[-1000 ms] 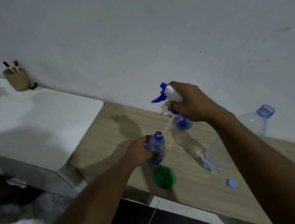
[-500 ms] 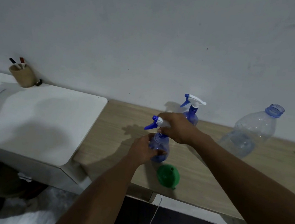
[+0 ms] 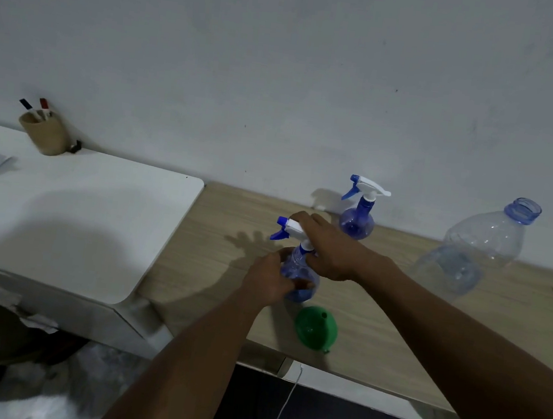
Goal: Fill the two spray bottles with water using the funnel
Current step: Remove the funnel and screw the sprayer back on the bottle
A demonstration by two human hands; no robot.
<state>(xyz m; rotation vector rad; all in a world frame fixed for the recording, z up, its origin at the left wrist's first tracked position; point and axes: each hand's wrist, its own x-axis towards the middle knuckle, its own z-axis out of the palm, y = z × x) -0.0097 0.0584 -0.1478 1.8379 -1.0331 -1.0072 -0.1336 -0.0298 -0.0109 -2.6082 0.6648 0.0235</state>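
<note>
While left hand (image 3: 270, 277) wraps the blue spray bottle (image 3: 297, 263) at frame centre, right hand (image 3: 329, 249) curls over its trigger head (image 3: 289, 228). Wooden desktop (image 3: 223, 237): green funnel (image 3: 316, 329) just below, second spray bottle (image 3: 356, 218) by pale wall (image 3: 284, 72), uncapped water bottle (image 3: 469, 259) right. White table (image 3: 78, 214) adjoins left.

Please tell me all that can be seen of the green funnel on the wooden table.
The green funnel looks like smooth, opaque plastic: a round cone with a small tab on its rim. It rests untouched on the wooden table, near the front edge, close in front of the nearer spray bottle. Whether its mouth faces up or down is hard to tell.
</note>
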